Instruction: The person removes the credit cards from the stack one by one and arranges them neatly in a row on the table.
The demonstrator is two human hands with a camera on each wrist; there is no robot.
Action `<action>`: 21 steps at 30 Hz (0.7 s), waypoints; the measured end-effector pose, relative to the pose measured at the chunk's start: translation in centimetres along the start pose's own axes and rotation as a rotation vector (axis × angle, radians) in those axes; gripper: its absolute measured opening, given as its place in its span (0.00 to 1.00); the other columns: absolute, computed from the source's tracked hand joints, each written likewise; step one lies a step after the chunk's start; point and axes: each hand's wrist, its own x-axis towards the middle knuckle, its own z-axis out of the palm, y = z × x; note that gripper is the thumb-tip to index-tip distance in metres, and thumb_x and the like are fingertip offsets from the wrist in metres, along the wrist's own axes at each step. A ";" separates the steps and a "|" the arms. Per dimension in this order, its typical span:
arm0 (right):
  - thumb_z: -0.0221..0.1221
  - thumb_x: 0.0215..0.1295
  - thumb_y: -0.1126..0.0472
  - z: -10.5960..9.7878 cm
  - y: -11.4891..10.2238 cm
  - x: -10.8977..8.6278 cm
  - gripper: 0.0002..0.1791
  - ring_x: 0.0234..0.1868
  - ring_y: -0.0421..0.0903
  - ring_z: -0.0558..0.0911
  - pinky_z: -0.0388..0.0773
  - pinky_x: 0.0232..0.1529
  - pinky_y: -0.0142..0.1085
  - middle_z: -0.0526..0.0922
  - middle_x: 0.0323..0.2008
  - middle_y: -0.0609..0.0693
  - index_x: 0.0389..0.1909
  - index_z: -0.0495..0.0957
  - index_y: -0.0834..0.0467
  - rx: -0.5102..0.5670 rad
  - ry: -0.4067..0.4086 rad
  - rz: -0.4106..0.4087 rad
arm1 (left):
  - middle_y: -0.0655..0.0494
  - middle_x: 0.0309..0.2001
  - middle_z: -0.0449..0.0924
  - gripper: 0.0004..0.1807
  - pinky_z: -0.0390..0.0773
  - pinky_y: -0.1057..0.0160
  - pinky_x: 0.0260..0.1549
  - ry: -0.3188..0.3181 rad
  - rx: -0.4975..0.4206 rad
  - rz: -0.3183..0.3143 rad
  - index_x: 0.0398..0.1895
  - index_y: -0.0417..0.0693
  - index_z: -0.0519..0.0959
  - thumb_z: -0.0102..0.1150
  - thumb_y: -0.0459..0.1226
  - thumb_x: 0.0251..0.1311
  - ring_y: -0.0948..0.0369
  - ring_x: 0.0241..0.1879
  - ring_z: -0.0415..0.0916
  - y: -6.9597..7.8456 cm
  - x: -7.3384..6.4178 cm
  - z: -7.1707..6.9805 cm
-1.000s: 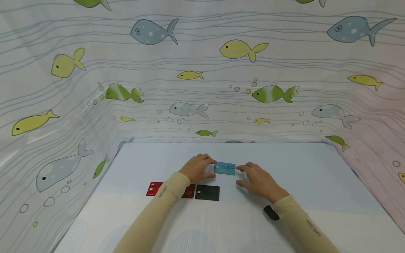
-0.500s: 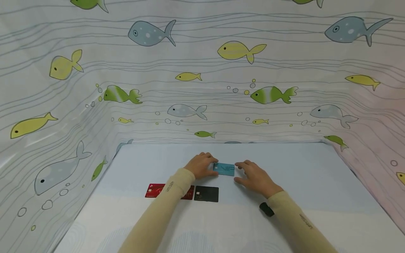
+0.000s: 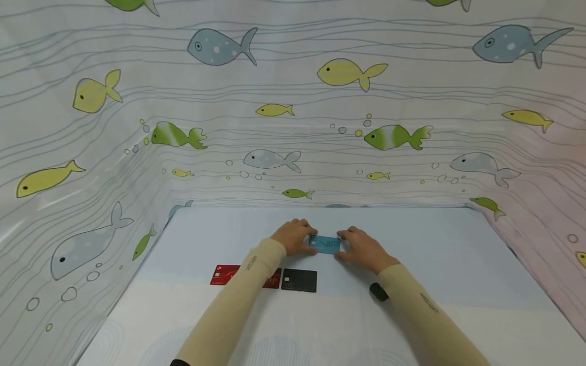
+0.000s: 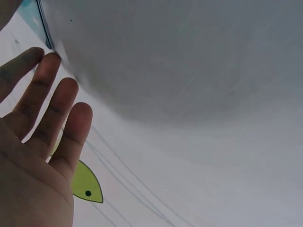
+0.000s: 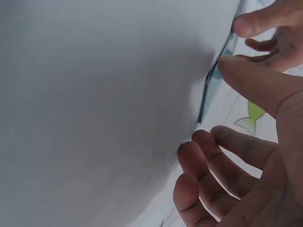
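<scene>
Toward the far middle of the white table (image 3: pixel 439 239), one blue card (image 3: pixel 324 244) marked VIP sits between two bare hands. The left hand (image 3: pixel 295 237) grasps its left end, thumb at the near corner and a fingertip at the far one; the right hand (image 3: pixel 363 249) pinches the right end in the same way. Whether the card lies flat or is slightly raised, I cannot tell (the wrist views show it nearly edge-on, as a dark line). Four fingers of the left hand, fairly straight, show in the left wrist view.

Nearer and to the left, three more cards make a row: two red cards (image 3: pixel 223 275), partly hidden under the left sleeve (image 3: pixel 235 305), and one black card (image 3: pixel 299 280) at the right end, just beside the second red one. That makes four cards in all.

Two beige sleeves cover the forearms, and one black band (image 3: pixel 379 292) shows at the near side of the right sleeve (image 3: pixel 423 310). Behind rises a patterned sheet (image 3: pixel 274 132) (fish everywhere), with two green-and-white striped fish (image 3: pixel 398 137) and two spotted blue-grey fish (image 3: pixel 505 44) among them.
</scene>
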 end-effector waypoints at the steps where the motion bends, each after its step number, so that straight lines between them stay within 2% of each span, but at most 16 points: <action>1: 0.71 0.61 0.48 0.0 0.0 0.1 0.36 0.56 0.53 0.78 0.76 0.58 0.52 0.77 0.56 0.56 0.66 0.75 0.62 -0.002 -0.004 -0.006 | 0.54 0.59 0.78 0.33 0.73 0.58 0.58 -0.007 0.000 0.002 0.65 0.54 0.79 0.68 0.57 0.60 0.57 0.56 0.73 0.1 0.0 -0.2; 5: 0.71 0.61 0.47 0.1 -0.2 0.5 0.37 0.53 0.53 0.77 0.77 0.56 0.52 0.76 0.55 0.58 0.65 0.75 0.62 -0.003 -0.010 -0.022 | 0.53 0.59 0.77 0.33 0.74 0.57 0.58 -0.025 0.006 0.012 0.65 0.53 0.79 0.69 0.57 0.60 0.55 0.56 0.73 0.1 0.1 -0.5; 12: 0.71 0.60 0.46 0.1 -0.3 0.8 0.33 0.49 0.51 0.75 0.78 0.52 0.50 0.75 0.51 0.55 0.62 0.79 0.60 -0.001 -0.006 -0.024 | 0.54 0.59 0.76 0.32 0.74 0.57 0.57 -0.035 0.022 0.002 0.64 0.55 0.80 0.69 0.57 0.59 0.56 0.55 0.72 0.0 0.7 -0.2; 21: 0.71 0.61 0.46 0.2 -0.3 0.9 0.31 0.49 0.50 0.75 0.78 0.52 0.51 0.75 0.51 0.54 0.60 0.80 0.59 0.000 -0.012 -0.018 | 0.55 0.58 0.77 0.31 0.74 0.57 0.58 -0.049 0.017 -0.021 0.62 0.55 0.81 0.71 0.56 0.58 0.56 0.55 0.72 0.3 0.6 -0.6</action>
